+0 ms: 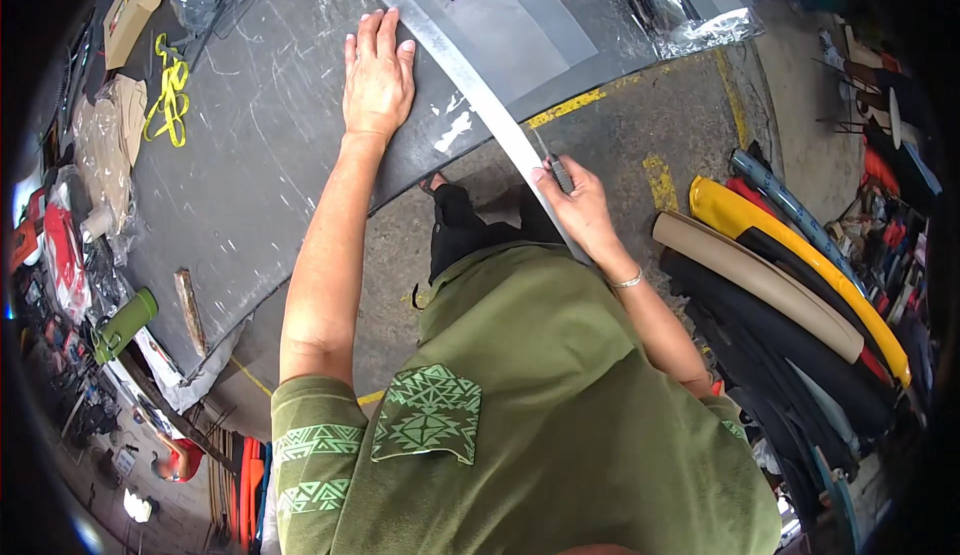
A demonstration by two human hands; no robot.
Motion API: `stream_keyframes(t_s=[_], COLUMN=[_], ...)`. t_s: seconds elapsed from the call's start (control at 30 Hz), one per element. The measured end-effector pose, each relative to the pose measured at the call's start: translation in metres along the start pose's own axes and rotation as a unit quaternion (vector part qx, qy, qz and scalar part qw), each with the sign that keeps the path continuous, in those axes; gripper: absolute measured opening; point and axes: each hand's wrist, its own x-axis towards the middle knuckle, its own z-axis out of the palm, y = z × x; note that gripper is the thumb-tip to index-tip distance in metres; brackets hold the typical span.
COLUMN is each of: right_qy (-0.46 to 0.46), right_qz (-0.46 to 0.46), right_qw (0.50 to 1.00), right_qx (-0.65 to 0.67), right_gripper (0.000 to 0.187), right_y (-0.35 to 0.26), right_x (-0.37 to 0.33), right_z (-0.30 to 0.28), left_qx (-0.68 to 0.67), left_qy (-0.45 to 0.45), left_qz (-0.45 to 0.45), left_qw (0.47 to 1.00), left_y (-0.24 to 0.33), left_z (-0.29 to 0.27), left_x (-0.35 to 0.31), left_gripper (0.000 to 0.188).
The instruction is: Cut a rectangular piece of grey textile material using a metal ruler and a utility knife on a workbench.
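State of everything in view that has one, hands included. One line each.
Left hand: open, palm down on the tabletop
Right hand: closed around the knife
Knife: blade appears out
Silvery strip: overhanging the tabletop's edge
Grey sheet: lying flat
Yellow strap: loose, bunched
Beige roll: rolled up

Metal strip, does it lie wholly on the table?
No, the metal strip runs past the near edge of the table to the right hand.

Table [270,95]: bright, even, fairly sharp
Metal strip [471,83]: white glare
Clear plastic [718,27]: shiny highlights
Floor [615,130]: dimmer, shadow under table edge
Side clutter [72,355]: soft, smeared
Fisheye rim: bent edges, black corners
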Motion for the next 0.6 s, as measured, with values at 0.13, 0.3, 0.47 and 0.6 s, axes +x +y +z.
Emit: stream_keyframes(t_s=[0.13, 0.3, 0.47, 0.6], right_qy=[-0.051, -0.039, -0.094, -0.1], right_qz=[0.033, -0.001, 0.047, 0.119], right_qw=[0.998, 0.999, 0.994, 0.963], right_qx=[0.013, -0.016, 0.033, 0.222], right_gripper=[0.039, 0.042, 0.04, 0.026], right_y=[-0.022, -0.012, -0.013, -0.032], right_x=[0.007, 0.018, 0.029, 0.036], right_z=[0.003, 0.011, 0.012, 0.018], left_qx=[0.015, 0.011, 0.023, 0.022], left_qy=[0.015, -0.011, -0.004, -0.006], left_qz=[0.016, 0.008, 0.011, 0.015], left_qw=[1.0, 1.0, 1.0, 1.0], left_y=[-0.001, 0.004, 0.002, 0.0], left_z=[-0.002, -0.005, -0.005, -0.004], left_x=[-0.003, 0.0, -0.001, -0.001], left_gripper=[0.048, 0.051, 0.058, 0.055])
